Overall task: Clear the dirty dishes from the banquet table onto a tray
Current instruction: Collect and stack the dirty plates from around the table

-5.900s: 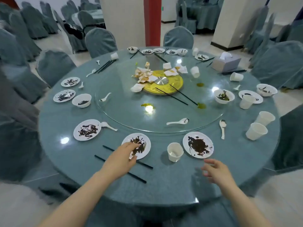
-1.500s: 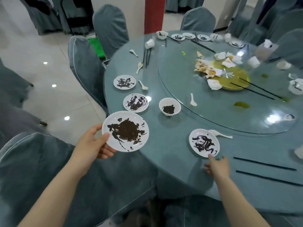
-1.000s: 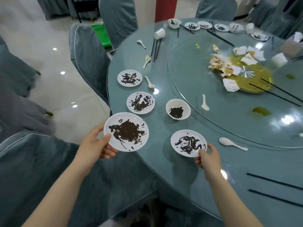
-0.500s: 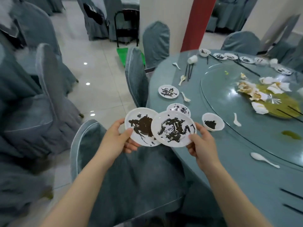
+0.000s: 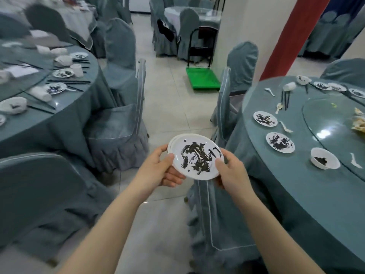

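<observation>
Head view shows two stacked dirty plates (image 5: 195, 156) held in the air beside the surface (image 5: 296, 180), the left hand (image 5: 158, 171) and the right hand (image 5: 231, 171) each gripping a rim. This looks like the carrying step; next they need a tray, perhaps the green cart (image 5: 203, 81).

— What stood around you?
— Pale glossy floor tiles (image 5: 167, 107) down the middle of the frame, grey-blue covered chairs (image 5: 116, 123) on either side.
— And further back?
— A red pillar (image 5: 296, 36) upper right, a green cart (image 5: 203, 80) before a cream wall (image 5: 246, 18).
</observation>
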